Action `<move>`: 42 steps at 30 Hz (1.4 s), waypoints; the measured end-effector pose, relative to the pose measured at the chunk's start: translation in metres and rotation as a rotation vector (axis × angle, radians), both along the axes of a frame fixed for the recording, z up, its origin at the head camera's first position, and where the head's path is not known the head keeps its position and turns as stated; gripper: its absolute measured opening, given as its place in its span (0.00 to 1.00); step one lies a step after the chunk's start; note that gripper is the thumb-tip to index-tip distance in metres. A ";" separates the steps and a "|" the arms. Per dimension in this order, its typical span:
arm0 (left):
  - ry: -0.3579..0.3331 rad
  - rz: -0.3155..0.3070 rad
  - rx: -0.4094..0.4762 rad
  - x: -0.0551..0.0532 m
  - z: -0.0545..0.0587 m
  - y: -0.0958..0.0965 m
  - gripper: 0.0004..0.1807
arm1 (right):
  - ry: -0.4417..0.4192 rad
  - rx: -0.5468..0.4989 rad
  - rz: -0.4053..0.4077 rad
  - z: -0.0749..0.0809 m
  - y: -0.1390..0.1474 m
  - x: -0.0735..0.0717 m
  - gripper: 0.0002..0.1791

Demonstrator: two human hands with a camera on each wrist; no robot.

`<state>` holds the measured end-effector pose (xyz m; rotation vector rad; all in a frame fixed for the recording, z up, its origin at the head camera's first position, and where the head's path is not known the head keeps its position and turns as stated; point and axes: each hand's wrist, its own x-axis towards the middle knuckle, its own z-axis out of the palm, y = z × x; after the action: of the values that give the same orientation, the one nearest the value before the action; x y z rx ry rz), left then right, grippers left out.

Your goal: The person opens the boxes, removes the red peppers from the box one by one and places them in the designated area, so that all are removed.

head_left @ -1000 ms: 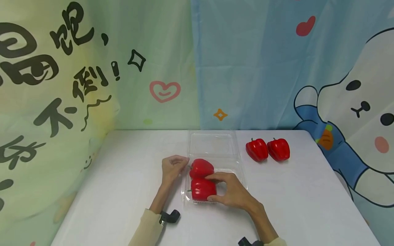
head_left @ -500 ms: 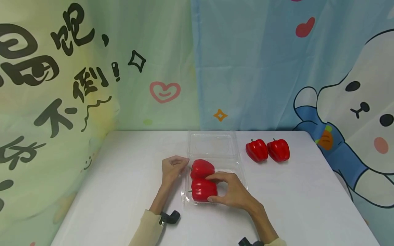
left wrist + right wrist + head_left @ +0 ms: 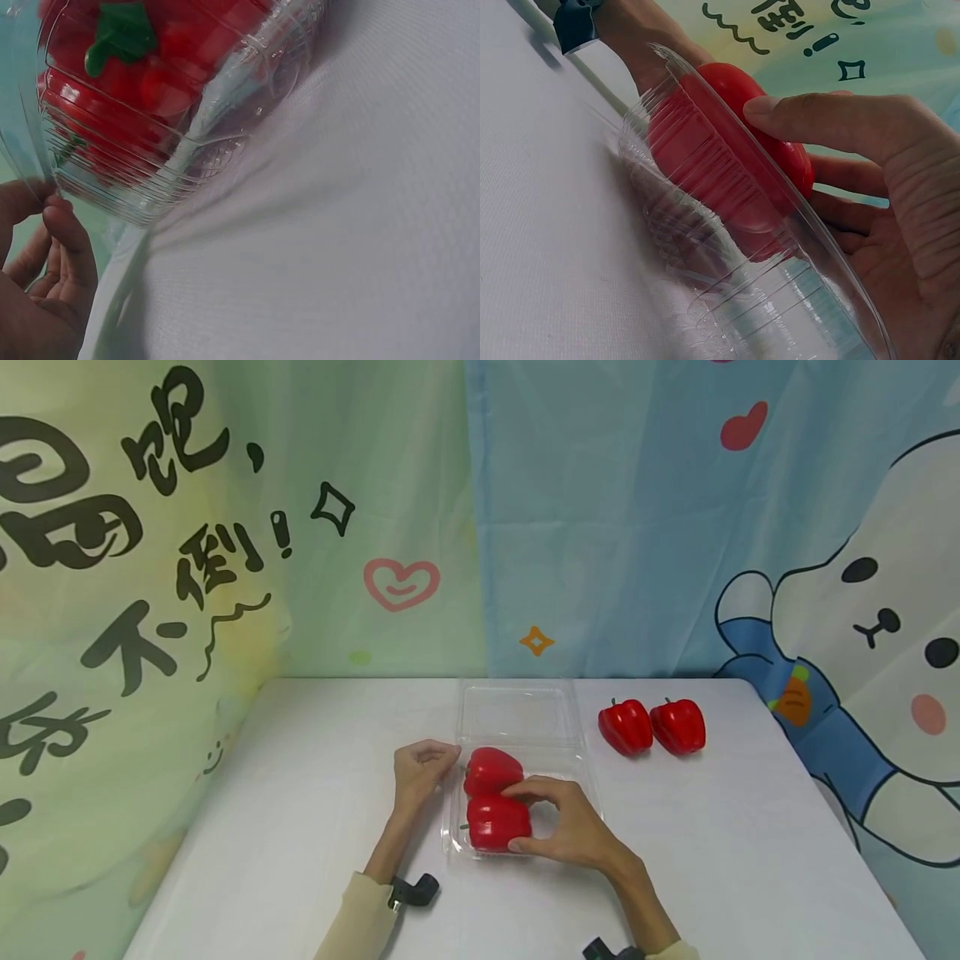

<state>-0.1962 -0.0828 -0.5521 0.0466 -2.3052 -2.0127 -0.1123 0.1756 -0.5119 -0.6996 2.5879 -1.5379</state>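
A clear plastic clamshell container [image 3: 558, 764] lies with its lid flipped back, away from me. Two red bell peppers sit in its left half, a far pepper [image 3: 492, 771] and a near pepper [image 3: 498, 823], their stems facing left. My right hand [image 3: 566, 822] grips the near pepper, thumb on its front side and fingers at its back. The right wrist view shows the thumb [image 3: 780, 109] on the pepper above the container's rim. At the container's left edge, my left hand [image 3: 422, 772] pinches the rim between thumb and fingertips, as the left wrist view shows too.
Two more red bell peppers, a left one [image 3: 626, 727] and a right one [image 3: 678, 726], rest side by side at the back right of the white table [image 3: 750, 860]. A printed curtain [image 3: 600, 527] hangs behind the table's far edge.
The near pepper has shifted very slightly to the right along with my right hand. My left hand stays at the container's rim.
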 end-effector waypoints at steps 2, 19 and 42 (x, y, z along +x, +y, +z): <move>0.003 0.002 -0.001 0.000 0.000 0.000 0.09 | 0.010 -0.008 0.003 0.000 0.001 0.000 0.38; 0.018 -0.002 0.001 0.001 0.001 0.000 0.09 | 0.035 -0.073 0.013 -0.001 0.003 -0.001 0.38; -0.002 0.014 -0.008 0.001 0.002 0.001 0.09 | 0.051 -0.113 0.032 0.002 0.008 -0.002 0.37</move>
<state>-0.1954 -0.0816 -0.5505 0.0633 -2.3080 -1.9973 -0.1140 0.1840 -0.5102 -0.7953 2.5282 -1.6892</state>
